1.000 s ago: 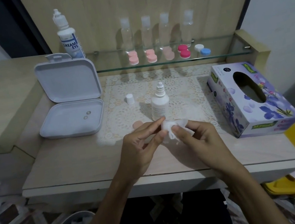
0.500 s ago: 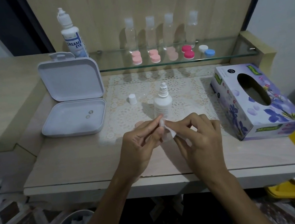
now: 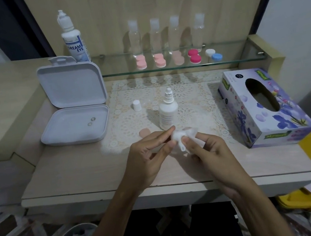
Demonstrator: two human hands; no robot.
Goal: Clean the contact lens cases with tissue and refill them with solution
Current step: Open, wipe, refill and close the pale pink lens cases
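The contact lens case (image 3: 190,130) being cleaned sits between the two hands, above the front middle of the tabletop (image 3: 77,172), and only a pale, translucent edge of it shows past the tissue (image 3: 177,137), so I cannot tell how much of it is wiped. The tissue is wadded against the case, which suits rubbing out a small cup. The left hand (image 3: 148,156) reaches in from the left with its long fingers nearly straight, the tips pinching or steadying the wad and the case; exactly what they touch is hidden. The right hand (image 3: 207,150) is curled, its thumb and fingers pinching the tissue and working it on the case. A loose peach cap (image 3: 144,132) lies on the lace mat (image 3: 192,99) just beside the left hand, probably set aside so the cup is open for wiping. The small solution bottle (image 3: 168,113) stands upright right behind the hands with its nozzle bare, and its white cap (image 3: 137,105) stands apart on the mat, which looks like readiness for the refill. The tissue box (image 3: 261,106) lies within reach at the right. On the glass shelf (image 3: 233,59) behind, other lens cases (image 3: 175,59) stand in a row before four clear bottles (image 3: 165,33). A large solution bottle (image 3: 73,38) stands behind an open white box (image 3: 74,106) at the left.
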